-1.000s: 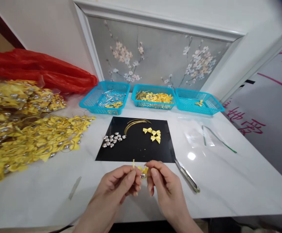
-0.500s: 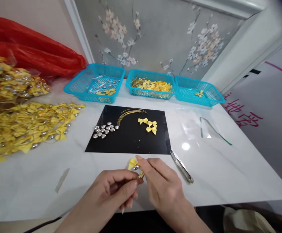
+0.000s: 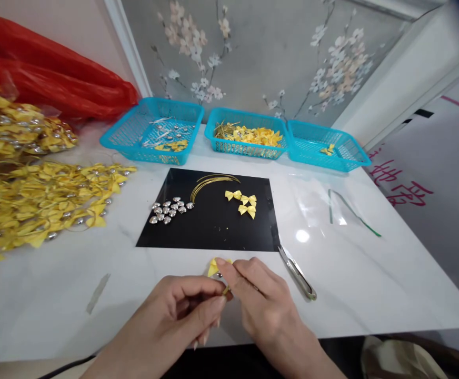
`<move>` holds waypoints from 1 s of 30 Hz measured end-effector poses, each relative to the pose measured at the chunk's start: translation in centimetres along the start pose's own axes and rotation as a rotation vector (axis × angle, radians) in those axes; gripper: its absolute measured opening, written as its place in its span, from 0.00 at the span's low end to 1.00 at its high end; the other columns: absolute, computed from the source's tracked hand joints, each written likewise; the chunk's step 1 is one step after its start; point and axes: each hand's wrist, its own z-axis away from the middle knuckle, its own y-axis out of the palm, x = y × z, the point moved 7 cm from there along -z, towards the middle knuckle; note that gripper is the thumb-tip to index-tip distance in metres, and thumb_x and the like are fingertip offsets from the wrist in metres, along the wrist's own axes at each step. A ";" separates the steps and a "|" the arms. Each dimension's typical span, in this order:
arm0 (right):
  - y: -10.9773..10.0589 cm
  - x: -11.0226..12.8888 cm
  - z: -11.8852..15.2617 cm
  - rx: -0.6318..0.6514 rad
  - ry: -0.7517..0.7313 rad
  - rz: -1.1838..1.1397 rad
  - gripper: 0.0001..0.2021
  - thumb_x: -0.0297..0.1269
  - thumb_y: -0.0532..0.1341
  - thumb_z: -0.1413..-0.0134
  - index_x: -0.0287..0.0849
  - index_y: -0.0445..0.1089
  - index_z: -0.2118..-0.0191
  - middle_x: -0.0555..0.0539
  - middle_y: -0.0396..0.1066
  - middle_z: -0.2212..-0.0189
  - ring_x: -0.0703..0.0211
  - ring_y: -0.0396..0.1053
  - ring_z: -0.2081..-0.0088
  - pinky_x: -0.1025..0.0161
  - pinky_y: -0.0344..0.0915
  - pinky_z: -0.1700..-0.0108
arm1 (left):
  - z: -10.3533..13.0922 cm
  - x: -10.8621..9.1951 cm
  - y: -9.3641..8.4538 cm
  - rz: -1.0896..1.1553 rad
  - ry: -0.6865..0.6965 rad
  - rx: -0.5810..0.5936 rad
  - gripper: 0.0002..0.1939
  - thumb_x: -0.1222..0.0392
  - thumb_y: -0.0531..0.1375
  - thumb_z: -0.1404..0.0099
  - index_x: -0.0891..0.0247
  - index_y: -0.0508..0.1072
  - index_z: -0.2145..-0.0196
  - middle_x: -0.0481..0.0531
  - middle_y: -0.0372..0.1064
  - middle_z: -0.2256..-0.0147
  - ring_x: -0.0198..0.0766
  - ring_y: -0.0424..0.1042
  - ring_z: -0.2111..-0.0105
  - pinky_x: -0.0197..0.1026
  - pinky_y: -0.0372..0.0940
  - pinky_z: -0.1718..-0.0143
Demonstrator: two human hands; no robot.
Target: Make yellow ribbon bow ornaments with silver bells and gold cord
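Between my hands, in front of the black mat (image 3: 198, 237), is a yellow bow (image 3: 213, 267) with a silver bead (image 3: 219, 275) just under it. My left hand (image 3: 190, 305) pinches a gold cord (image 3: 226, 290) between thumb and forefinger. Pressed against the bow is the thumb of my right hand (image 3: 265, 295), whose curled fingers cover part of the bow and bead. On the mat lie several silver beads (image 3: 172, 209), a bundle of gold cords (image 3: 209, 181) and several yellow bows (image 3: 247, 202).
Thread snips (image 3: 298, 276) lie right of my right hand. Three blue baskets (image 3: 249, 152) line the wall. Strung yellow bows (image 3: 48, 205) heap up on the left below a red bag (image 3: 56, 79). A clear plastic bag (image 3: 316, 208) and green strip (image 3: 356, 216) lie at right.
My right thumb has slid slightly left over the bow, hiding more of the silver bead. The gold cord between my hands shows less. The camera view has shifted a little.
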 end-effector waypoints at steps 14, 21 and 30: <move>-0.6 0.6 -0.1 0.023 0.032 -0.064 0.21 0.21 0.52 0.30 0.36 0.66 0.36 0.40 0.75 0.61 0.54 0.70 0.65 0.57 0.74 0.63 | 0.0 0.1 -0.2 0.091 0.014 -0.036 0.20 0.44 0.66 0.34 0.60 0.74 0.77 0.43 0.60 0.79 0.33 0.55 0.79 0.35 0.53 0.77; -2.2 -1.1 -0.2 0.089 0.289 -0.500 0.21 0.27 0.61 0.34 0.50 0.71 0.39 0.46 0.76 0.51 0.57 0.74 0.53 0.61 0.76 0.53 | 0.4 1.4 0.0 0.456 -0.148 -0.026 0.16 0.45 0.75 0.47 0.60 0.85 0.74 0.46 0.65 0.81 0.28 0.55 0.81 0.32 0.48 0.80; -2.7 -0.3 -1.1 -0.044 0.219 -0.456 0.09 0.25 0.63 0.35 0.44 0.79 0.55 0.47 0.76 0.65 0.60 0.71 0.63 0.64 0.73 0.60 | 0.2 0.8 0.9 0.620 -0.256 -0.018 0.14 0.51 0.79 0.56 0.63 0.84 0.79 0.45 0.63 0.84 0.23 0.50 0.85 0.29 0.45 0.83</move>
